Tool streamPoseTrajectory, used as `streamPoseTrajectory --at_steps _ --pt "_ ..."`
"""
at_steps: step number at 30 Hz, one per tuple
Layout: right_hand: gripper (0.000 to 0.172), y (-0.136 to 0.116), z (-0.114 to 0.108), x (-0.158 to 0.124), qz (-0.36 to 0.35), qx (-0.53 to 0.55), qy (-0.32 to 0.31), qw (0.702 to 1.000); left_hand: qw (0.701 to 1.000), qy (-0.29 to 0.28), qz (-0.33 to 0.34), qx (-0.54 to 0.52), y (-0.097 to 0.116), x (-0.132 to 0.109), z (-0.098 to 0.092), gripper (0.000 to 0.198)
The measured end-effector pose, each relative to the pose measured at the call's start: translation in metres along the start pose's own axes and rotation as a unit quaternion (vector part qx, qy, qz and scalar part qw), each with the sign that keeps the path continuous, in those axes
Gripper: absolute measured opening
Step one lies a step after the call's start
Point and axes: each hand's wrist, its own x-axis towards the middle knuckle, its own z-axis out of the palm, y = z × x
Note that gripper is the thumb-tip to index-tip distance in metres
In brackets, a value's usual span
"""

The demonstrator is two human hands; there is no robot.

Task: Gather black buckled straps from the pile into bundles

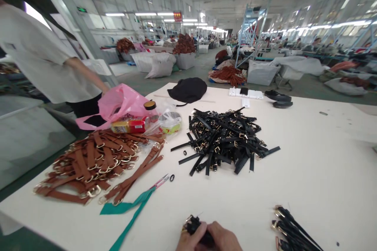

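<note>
Rows of fluorescent lights and blue steel racks run down a long factory hall behind a broad white surface (309, 164) strewn with small buckled straps. At the near edge, the wearer's two hands meet over a short black strap (194, 225) with a gold buckle: the left hand (188, 244) lies mostly below the frame, so whether its fingers are closed cannot be told, while the right hand (222, 237) curls its fingers around the strap's near end.

Just to the right lies a small bundle of finished-looking black straps (290, 231), gold ends turned toward the hands. A large heap of black straps (225, 139) sits at mid-surface, well apart from the hands. A pile of brown straps (91, 160) spreads to the left, with scissors (160, 182) and a teal ribbon (132, 208) between it and the hands. Farther back are a pink plastic bag (118, 104), a drink bottle (132, 124) and a black cap (187, 89). A person in a white shirt (38, 55) stands at the left edge.

The strap looks light and limp, its leather-like band likely smooth and bendable, the metal buckle its only stiff part. Pinching near the buckle would probably give the firmest hold; gripped at mid-band it would likely flop.
</note>
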Motion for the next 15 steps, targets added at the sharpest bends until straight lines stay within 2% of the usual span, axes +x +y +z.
streamPoseTrajectory --at_steps 2,3,4,5,6,7,8,10,11,12,13,15 --pt "0.031 -0.001 -0.009 -0.003 -0.01 -0.024 0.0 1.0 0.998 0.037 0.013 0.054 0.004 -0.004 -0.011 0.055" --pt "0.033 -0.002 -0.012 -0.003 -0.011 -0.041 -0.012 0.999 0.993 0.069 0.041 0.092 0.005 -0.007 -0.016 0.057" --pt "0.035 -0.004 -0.013 -0.003 -0.01 -0.062 -0.031 0.998 0.98 0.112 0.086 0.14 0.006 -0.008 -0.023 0.058" --pt "0.038 -0.006 -0.014 -0.002 -0.01 -0.079 -0.049 0.996 0.953 0.159 0.152 0.208 0.007 -0.009 -0.029 0.059" --pt "0.04 -0.009 -0.013 -0.002 -0.008 -0.092 -0.064 0.994 0.904 0.199 0.234 0.297 0.007 -0.01 -0.035 0.058" --pt "0.043 -0.012 -0.013 -0.001 -0.006 -0.097 -0.071 0.993 0.83 0.221 0.321 0.398 0.006 -0.009 -0.04 0.056" --pt "0.046 -0.015 -0.013 -0.002 -0.002 -0.096 -0.073 0.993 0.736 0.22 0.403 0.498 0.004 -0.007 -0.045 0.053" --pt "0.053 -0.021 -0.017 -0.005 -0.002 -0.08 -0.064 0.995 0.536 0.153 0.523 0.645 0.0 0.001 -0.052 0.048" --pt "0.056 -0.023 -0.022 -0.009 -0.01 -0.072 -0.062 0.995 0.46 0.103 0.556 0.685 -0.003 0.006 -0.054 0.047" --pt "0.057 -0.024 -0.03 -0.014 -0.024 -0.065 -0.061 0.996 0.408 0.06 0.572 0.709 -0.006 0.011 -0.056 0.047" --pt "0.057 -0.024 -0.039 -0.02 -0.042 -0.06 -0.06 0.995 0.378 0.025 0.579 0.722 -0.008 0.016 -0.057 0.049" --pt "0.058 -0.016 -0.062 -0.039 -0.07 -0.069 -0.052 0.994 0.366 -0.02 0.576 0.73 -0.013 0.023 -0.061 0.049"
